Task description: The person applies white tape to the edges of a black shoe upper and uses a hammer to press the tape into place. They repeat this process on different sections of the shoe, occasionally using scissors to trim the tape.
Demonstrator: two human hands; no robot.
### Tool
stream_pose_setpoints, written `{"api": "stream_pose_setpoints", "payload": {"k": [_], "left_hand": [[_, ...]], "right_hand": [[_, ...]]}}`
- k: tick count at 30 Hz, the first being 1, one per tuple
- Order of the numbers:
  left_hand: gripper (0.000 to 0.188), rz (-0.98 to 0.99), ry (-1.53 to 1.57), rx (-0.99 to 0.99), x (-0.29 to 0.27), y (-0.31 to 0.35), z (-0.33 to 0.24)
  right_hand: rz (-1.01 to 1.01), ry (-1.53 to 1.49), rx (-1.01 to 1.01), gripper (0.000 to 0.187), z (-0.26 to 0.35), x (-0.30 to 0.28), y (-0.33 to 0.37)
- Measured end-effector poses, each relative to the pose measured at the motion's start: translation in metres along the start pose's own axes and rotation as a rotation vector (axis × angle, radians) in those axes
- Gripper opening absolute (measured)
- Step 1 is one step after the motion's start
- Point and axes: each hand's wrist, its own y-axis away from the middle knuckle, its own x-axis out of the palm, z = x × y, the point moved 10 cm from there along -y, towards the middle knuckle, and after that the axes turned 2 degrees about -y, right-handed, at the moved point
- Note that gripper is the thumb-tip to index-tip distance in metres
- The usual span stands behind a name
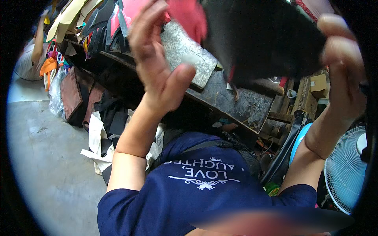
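Observation:
A large black sheet of fabric or leather-like material (264, 39) is held up in front of me, with a red-pink piece (188, 17) at its left side. My right hand (346, 67) grips the black sheet's right edge between thumb and fingers, slightly smeared by motion. Raised to the left of it is my left hand (159, 63), its thumb spread away from the fingers. Those fingertips reach the top of the view near the red-pink piece; I cannot tell whether they touch it. Below and behind the sheet lies a speckled grey slab (185, 49) on a worn dark workbench (246, 104).
Stacked black and pink pieces (114, 27) sit at the bench's far left. White and black scraps (96, 135) lie on the floor below. A white fan (346, 173) stands close on the right, near a small cardboard box (319, 85). Another person's arm (38, 45) shows far left.

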Motion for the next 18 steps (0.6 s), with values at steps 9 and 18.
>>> {"api": "stream_pose_setpoints", "payload": {"k": [9,18], "left_hand": [[0.028,0.925,0.579,-0.785,0.048,0.041,-0.084],[0.024,0.141,0.522,-1.161,-0.006,0.109,-0.002]], "right_hand": [[0.019,-0.614,-0.035,0.004,0.053,0.095,-0.033],[0.037,0.026,0.696,0.038,-0.06,0.224,0.025]]}}
